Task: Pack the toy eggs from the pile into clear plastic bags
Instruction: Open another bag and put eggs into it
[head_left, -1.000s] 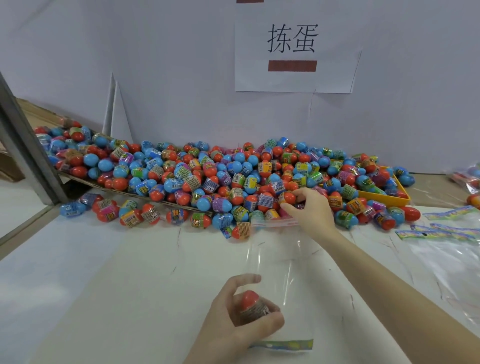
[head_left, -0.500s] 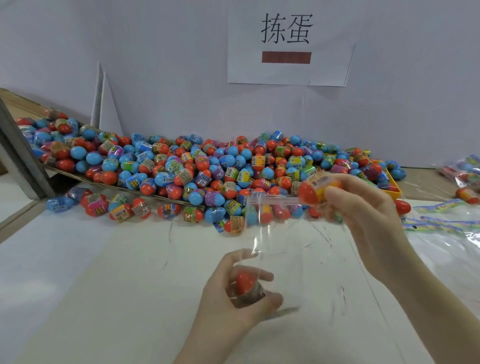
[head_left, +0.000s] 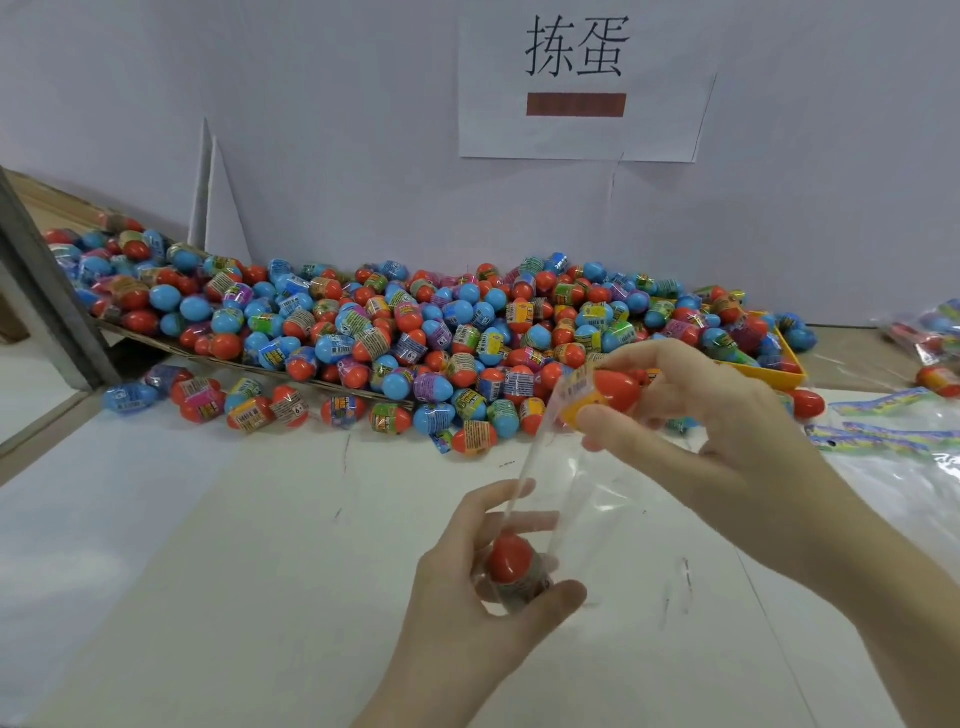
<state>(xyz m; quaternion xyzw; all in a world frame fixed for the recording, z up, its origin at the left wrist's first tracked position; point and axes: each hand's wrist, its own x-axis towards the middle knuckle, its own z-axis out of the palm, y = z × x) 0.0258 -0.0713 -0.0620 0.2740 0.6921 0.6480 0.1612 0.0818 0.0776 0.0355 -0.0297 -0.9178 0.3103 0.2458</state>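
Observation:
A big pile of red and blue toy eggs (head_left: 415, 332) lies along the back wall. My left hand (head_left: 467, 592) grips the lower end of a clear plastic bag (head_left: 576, 499), fingers curled round a red egg (head_left: 511, 561) inside it. The bag stands up off the table with its mouth at the top. My right hand (head_left: 696, 431) pinches a red and orange egg (head_left: 608, 395) right at that mouth; its labelled end sits behind the bag's edge.
A yellow tray (head_left: 774, 371) sits at the pile's right end. Clear bags with coloured header strips (head_left: 893, 436) lie on the right of the white table (head_left: 208, 545). A grey post (head_left: 41, 291) leans at the left. One red egg (head_left: 808, 402) lies loose by the tray.
My right hand left the pile with a red and orange egg and brought it to the bag's mouth. My left hand lifted the bag upright, still round the egg inside.

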